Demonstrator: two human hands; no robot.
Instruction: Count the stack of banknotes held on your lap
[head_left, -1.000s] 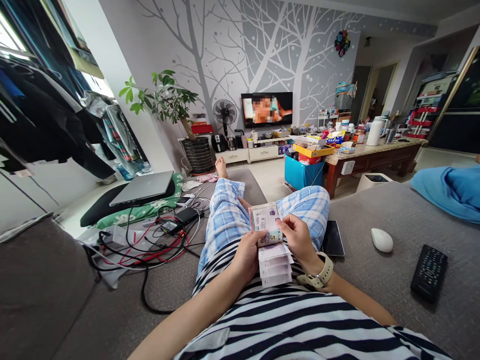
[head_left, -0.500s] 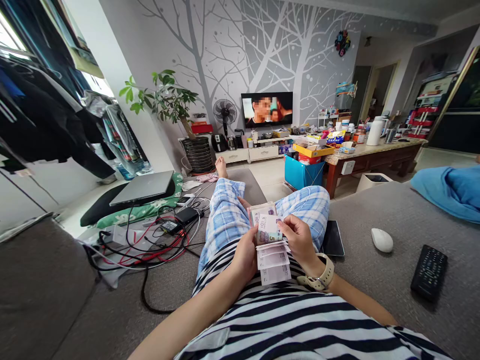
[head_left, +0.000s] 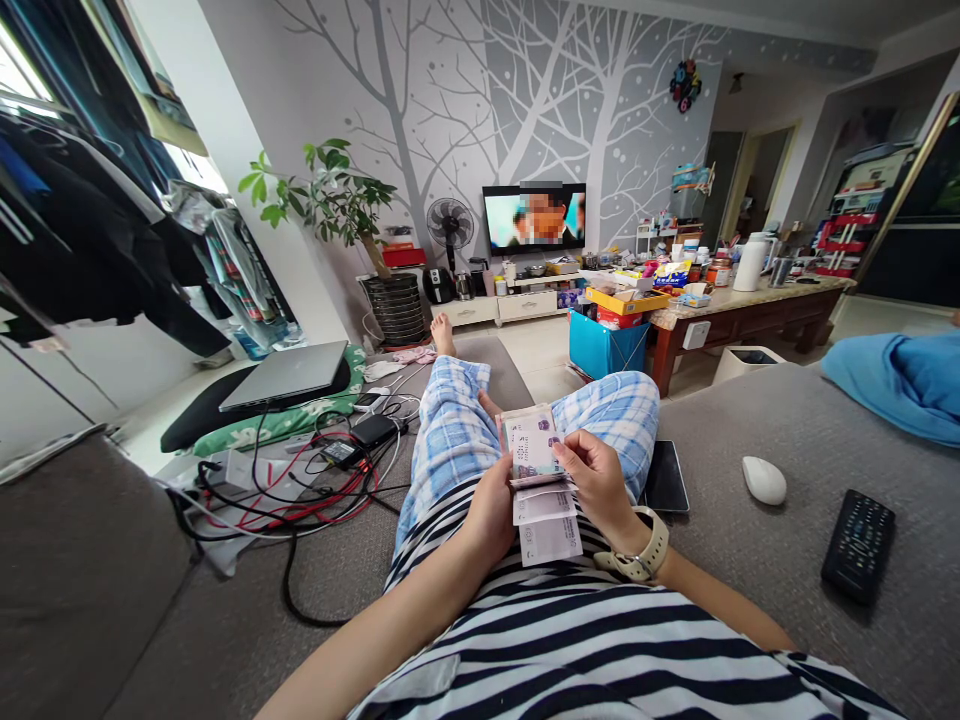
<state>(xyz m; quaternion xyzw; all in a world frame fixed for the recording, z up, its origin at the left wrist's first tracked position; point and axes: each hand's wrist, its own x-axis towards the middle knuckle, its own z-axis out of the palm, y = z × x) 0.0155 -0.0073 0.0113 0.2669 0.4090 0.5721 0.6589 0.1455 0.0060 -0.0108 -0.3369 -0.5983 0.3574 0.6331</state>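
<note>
Wad of banknotes (head_left: 534,455) held over the lap, above the striped shirt (head_left: 585,640); a few counted notes (head_left: 549,528) folded down toward the belly, the thicker part seemingly left to count. Left hand (head_left: 491,505) closed round the wad's left edge, thumb on its face. Right hand (head_left: 596,480) pinching the right edge, thumb and forefinger together. Phone (head_left: 665,478), mouse (head_left: 764,480) and remote (head_left: 857,545) lying rightward on the sofa (head_left: 750,580).

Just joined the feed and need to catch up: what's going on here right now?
A person sits on a grey sofa with a wad of banknotes over the lap. The left hand grips the wad from the side, and the right hand pinches the top note at its edge. Several notes are folded down toward the striped shirt. A white mouse and a black remote lie on the sofa beside the right arm.
</note>
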